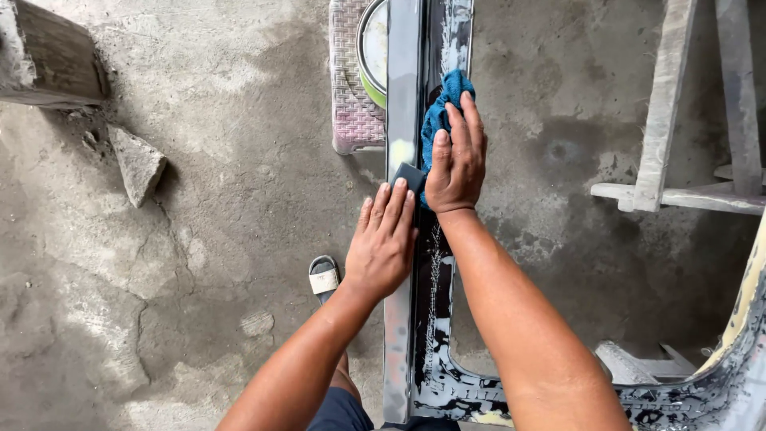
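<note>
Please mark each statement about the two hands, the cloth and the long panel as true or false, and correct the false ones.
1. The right hand presses a blue cloth on the long dark panel. True.
2. The left hand holds a hammer. False: it lies flat on the panel's grey edge, fingers at a small dark block.
3. The panel lies on a wooden table. False: it stands above a bare concrete floor.
4. A round green-rimmed tin sits on a woven stool left of the panel. True.
5. The foot below wears a black boot. False: it wears an open sandal with a white strap.
</note>
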